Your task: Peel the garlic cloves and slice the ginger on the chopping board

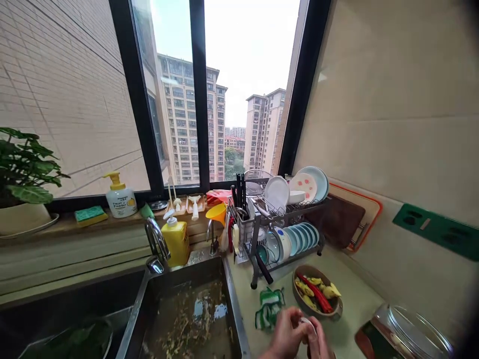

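1. The left hand (285, 333) and the right hand (320, 341) are close together at the bottom of the view. Their fingers are bent in, and the tips meet.
2. Both hands pinch a small white piece (307, 323) between their fingertips. The fingers hide most of it, so I cannot tell just what it is.
3. The hands and the white piece are above the pale desk (359, 281), on the near side of a brown bowl (337, 313).
4. In the bowl are long red chili peppers (322, 298) and lumpy yellow pieces (307, 301) that look like ginger.
5. A green and white cloth (270, 305) lies crumpled on the desk, between the bowl and the sink (235, 309).
6. The right side of the sink holds cloudy water (183, 319) with lots of little brown bits in it.
7. Behind the bowl stands a dark dish rack (256, 249) with two levels. White plates (277, 193) stand up on top, and light blue dishes (299, 239) stand in a row below.
8. Behind the sink, a shiny faucet (156, 242) stands just beside a yellow pump bottle (175, 243).
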